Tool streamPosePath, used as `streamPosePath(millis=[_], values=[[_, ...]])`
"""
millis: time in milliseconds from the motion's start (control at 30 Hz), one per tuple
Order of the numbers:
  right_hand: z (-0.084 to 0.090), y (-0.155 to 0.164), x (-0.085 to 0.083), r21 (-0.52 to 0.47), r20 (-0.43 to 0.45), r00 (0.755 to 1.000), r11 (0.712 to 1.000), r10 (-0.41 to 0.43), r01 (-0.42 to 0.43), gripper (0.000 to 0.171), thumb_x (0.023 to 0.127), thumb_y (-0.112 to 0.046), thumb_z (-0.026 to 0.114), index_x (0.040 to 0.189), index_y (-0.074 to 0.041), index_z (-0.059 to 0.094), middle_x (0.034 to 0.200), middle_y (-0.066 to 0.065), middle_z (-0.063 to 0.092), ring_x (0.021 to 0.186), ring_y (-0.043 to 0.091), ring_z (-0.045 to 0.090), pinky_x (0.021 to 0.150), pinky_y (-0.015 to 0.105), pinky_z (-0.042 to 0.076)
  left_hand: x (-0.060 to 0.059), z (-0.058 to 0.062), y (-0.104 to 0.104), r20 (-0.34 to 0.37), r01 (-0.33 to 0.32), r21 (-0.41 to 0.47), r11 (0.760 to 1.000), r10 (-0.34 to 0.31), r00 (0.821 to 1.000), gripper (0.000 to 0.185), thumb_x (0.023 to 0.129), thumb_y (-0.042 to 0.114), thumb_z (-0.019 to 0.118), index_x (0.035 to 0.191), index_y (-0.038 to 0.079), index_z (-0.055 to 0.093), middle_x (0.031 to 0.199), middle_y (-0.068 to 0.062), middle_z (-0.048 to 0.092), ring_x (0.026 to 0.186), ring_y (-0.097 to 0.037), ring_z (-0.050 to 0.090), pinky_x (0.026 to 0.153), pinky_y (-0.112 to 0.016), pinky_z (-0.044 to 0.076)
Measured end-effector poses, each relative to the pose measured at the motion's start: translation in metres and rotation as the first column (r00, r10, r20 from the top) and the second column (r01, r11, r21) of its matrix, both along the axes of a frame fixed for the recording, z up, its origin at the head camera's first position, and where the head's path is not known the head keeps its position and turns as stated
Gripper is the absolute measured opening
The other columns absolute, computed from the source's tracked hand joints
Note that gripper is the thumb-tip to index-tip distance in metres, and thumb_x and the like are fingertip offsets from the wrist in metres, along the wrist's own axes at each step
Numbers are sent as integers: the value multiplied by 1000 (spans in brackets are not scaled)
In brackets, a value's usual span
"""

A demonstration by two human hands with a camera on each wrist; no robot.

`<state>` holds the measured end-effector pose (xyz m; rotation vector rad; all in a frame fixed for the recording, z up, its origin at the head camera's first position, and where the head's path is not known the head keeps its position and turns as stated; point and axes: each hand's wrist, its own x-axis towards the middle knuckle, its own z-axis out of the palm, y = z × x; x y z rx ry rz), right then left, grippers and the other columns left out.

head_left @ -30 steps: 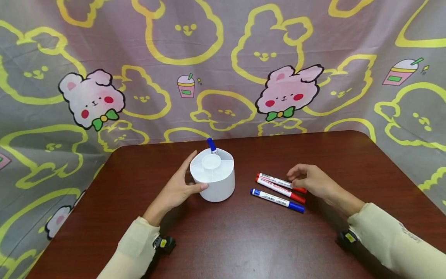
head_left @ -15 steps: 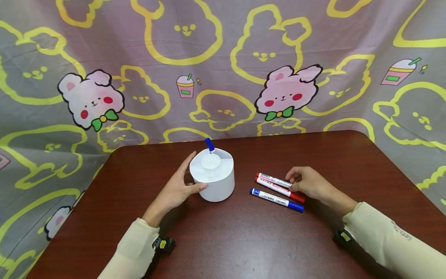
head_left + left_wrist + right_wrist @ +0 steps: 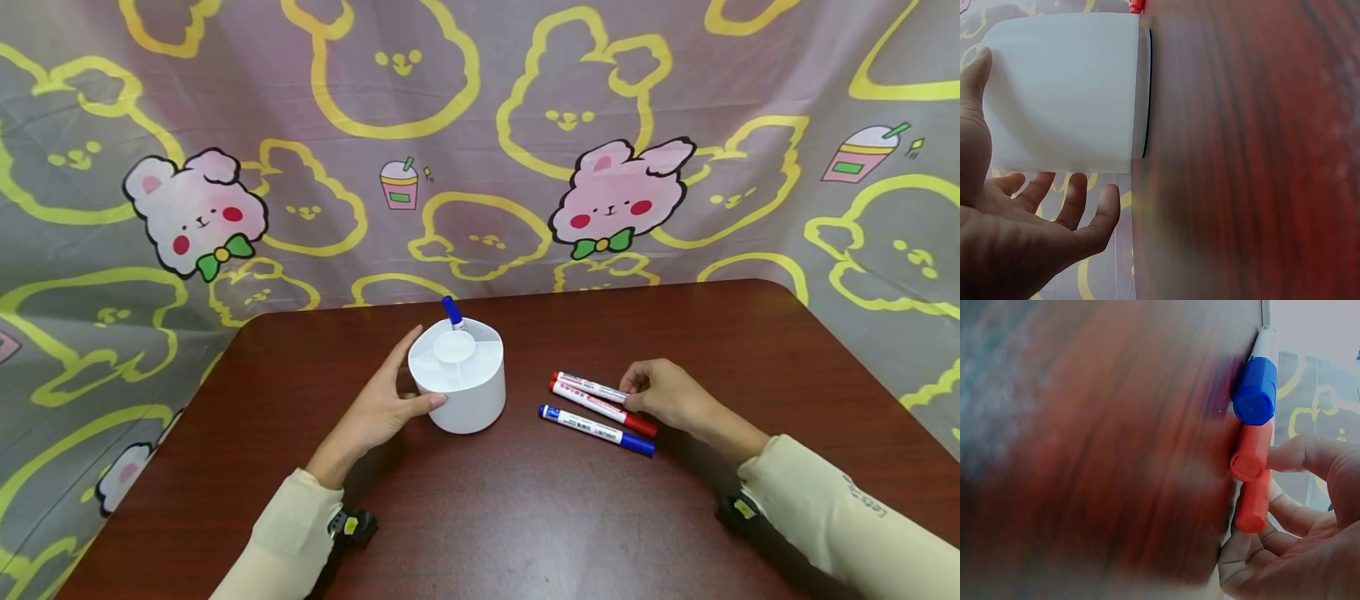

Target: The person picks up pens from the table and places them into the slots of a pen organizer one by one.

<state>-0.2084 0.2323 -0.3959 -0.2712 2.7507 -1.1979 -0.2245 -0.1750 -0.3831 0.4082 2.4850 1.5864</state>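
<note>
A hand could pass between the white holder (image 3: 471,410) and the near red marker (image 3: 592,402), or over the table (image 3: 495,517) in front. The left hand (image 3: 375,406) blocks the holder's left side; a blue cap (image 3: 450,310) juts above its rim. The far red marker (image 3: 585,384) lies tight beside the near one, its right end behind the right hand (image 3: 667,395).

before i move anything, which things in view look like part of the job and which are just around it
Likely the job:
left hand, holding the white holder
tilted blue marker, in the holder
right hand, at the far red marker
near red marker
loose blue marker

Just around:
table
patterned cloth
</note>
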Motion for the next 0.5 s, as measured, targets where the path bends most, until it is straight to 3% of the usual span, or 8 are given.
streamPosePath(millis=[233,500], values=[[0,-1,0,-33,-7,999,999,-39,39,10,85,-2,71,94,3,69,80,2,61,76,16,55,65,25,46,1,-1,-1,11,1,9,1000,-2,1000,106,90,18,84,169,31,14,158,-18,43,132,-37,56,96,-34,56],[7,2,0,-164,10,992,979,-124,124,16,92,-5,72,106,2,69,90,3,66,83,16,60,69,27,50,0,-1,-1,-6,1,4,1000,-1,1000,106,90,19,85,169,31,15,157,-18,44,129,-36,58,93,-31,55]])
